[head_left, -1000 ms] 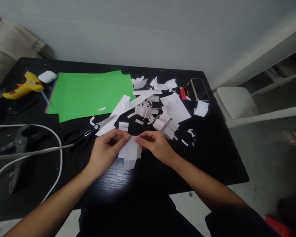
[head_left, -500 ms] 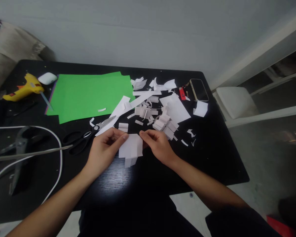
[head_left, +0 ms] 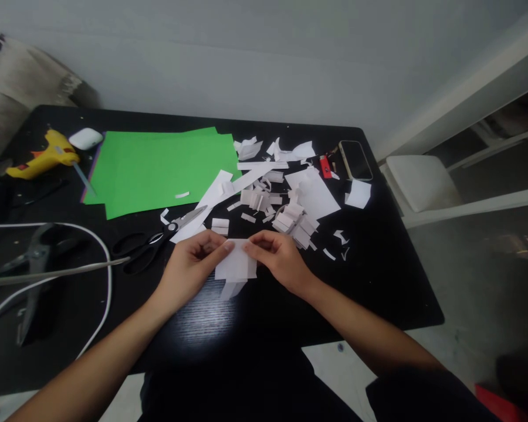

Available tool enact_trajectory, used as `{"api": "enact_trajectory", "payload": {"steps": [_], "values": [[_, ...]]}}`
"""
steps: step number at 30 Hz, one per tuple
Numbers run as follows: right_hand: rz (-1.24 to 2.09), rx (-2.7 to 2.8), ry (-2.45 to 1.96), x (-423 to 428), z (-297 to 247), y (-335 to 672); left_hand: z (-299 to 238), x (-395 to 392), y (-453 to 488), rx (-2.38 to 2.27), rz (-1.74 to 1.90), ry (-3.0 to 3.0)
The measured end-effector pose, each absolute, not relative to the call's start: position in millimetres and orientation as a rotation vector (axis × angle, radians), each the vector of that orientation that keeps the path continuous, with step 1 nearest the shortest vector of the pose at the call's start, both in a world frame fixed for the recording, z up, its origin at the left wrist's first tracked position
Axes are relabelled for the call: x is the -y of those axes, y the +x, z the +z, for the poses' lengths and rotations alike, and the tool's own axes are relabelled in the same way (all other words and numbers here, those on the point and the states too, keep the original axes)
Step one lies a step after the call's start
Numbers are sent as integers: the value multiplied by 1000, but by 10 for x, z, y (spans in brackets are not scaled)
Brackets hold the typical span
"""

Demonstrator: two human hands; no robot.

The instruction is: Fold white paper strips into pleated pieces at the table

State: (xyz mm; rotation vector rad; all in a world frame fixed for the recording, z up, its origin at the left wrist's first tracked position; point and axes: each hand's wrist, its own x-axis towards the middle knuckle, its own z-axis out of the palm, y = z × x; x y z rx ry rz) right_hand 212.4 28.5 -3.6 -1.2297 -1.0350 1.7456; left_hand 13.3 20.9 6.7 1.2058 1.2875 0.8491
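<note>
Paper at near centre, far edge pinched by left hand and right hand alike! Folded pieces already heap up to the right; this one looks unfinished, and a flat sheet beyond seems unused.

Dim, greyish light. Pale glare patch on near part of black worktop, grain showing. Held white paper greyish, folds faint; green sheets vivid. Floor at right shadowy. Wide-angle stretch toward edges; fine detail soft.
</note>
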Motion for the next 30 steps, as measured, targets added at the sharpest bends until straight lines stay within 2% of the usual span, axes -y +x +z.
{"api": "enact_trajectory", "payload": {"steps": [5, 14, 21, 30], "values": [[1965, 1008, -1142, -273, -69, 2118, 68, -200, 136, -1309, 859, 1214], [1900, 771, -1178, -306, -49, 2139, 90, -210, 137, -1189, 746, 1168], [1740, 1069, -1212, -320, -1, 2173, 33, -255, 10, -1165, 608, 1331], [1759, 1045, -1229, -333, -22, 2178, 87, -285, 27, -1200, 808, 1296]]}}
